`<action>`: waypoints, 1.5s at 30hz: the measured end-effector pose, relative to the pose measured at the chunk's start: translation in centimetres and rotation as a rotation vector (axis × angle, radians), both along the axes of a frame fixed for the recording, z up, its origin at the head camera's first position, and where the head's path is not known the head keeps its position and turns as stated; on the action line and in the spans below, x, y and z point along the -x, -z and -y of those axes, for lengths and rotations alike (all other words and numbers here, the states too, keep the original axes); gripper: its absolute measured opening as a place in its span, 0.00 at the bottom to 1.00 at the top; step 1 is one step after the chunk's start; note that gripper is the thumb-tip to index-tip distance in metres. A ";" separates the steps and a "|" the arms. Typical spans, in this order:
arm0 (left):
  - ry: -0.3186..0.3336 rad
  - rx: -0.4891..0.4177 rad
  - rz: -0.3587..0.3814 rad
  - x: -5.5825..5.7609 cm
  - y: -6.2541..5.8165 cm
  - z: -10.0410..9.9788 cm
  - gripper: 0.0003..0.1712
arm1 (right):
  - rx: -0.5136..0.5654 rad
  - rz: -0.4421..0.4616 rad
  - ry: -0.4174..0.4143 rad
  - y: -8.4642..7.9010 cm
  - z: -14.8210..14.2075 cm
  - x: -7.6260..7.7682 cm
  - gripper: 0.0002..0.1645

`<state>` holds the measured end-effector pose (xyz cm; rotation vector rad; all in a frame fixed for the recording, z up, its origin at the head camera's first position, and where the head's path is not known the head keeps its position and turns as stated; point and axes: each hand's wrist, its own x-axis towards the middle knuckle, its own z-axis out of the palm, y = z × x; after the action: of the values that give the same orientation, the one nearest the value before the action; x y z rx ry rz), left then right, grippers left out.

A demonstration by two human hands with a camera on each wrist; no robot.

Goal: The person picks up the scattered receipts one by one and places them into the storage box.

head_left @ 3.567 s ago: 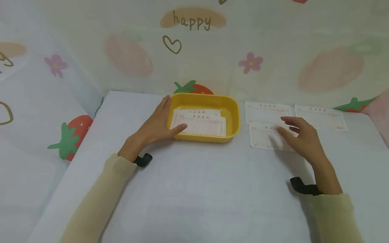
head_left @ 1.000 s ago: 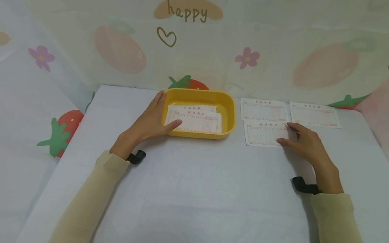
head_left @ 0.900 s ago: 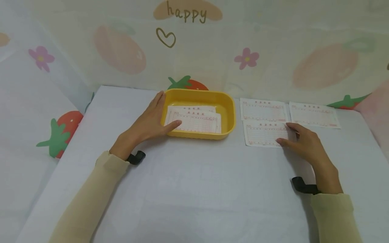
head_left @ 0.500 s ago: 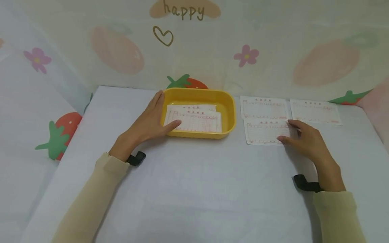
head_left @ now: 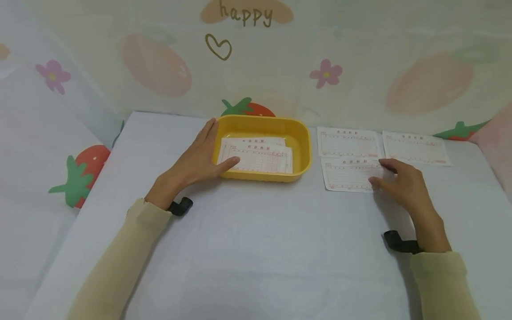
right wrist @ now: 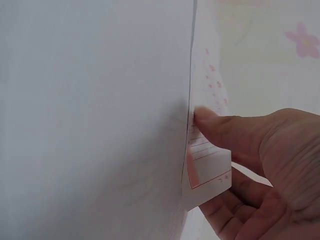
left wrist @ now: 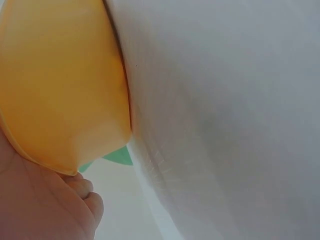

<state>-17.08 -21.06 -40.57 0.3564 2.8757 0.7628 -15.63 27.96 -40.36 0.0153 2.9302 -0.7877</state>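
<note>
My left hand (head_left: 192, 158) holds the left end of a yellow plastic tray (head_left: 302, 144), fingers along its outer side and thumb over the near rim. Inside the tray lie overlapping printed receipt slips (head_left: 260, 161). In the left wrist view the palm lies against the yellow wall (left wrist: 60, 85). My right hand (head_left: 404, 184) pinches the right end of a receipt slip (head_left: 348, 175), the nearest of those on the table. In the right wrist view the thumb presses the top of this slip (right wrist: 210, 165), whose corner is raised over the fingers underneath.
Behind the pinched slip lie two more receipt slips, a left one (head_left: 348, 143) and a right one (head_left: 416, 149). The white table (head_left: 260, 249) ends at a patterned wall cloth (head_left: 264, 66) just behind the tray.
Since the earliest frame my right hand has come down from above the nearest slip to its right end, thumb and finger closing there. My left hand has stayed at the tray.
</note>
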 end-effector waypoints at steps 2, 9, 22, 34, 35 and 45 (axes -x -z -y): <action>0.005 0.001 -0.009 0.0 0.0 0.0 0.66 | 0.002 -0.017 0.008 0.0 0.1 -0.1 0.36; 0.003 -0.005 -0.008 0.1 -0.1 0.1 0.66 | -0.017 -0.077 -0.038 -0.2 -0.5 -0.4 0.28; -0.003 -0.010 0.002 -0.1 0.2 0.2 0.67 | -0.024 -0.058 -0.044 -0.5 -1.8 -0.5 0.30; 0.006 0.004 -0.013 -0.1 -0.1 0.0 0.67 | -0.012 -0.123 -0.035 -0.5 -2.0 -0.4 0.20; 0.006 0.007 -0.016 -0.1 -0.1 0.0 0.67 | -0.006 -0.122 -0.031 -0.5 -2.0 -0.4 0.20; -0.002 -0.006 0.006 -0.1 0.1 0.1 0.67 | 0.014 -0.100 0.043 -1.0 -2.2 -0.5 0.28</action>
<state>-16.98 -21.14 -40.65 0.3510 2.8697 0.7725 -15.12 30.20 -39.33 0.0393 3.0271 -0.8392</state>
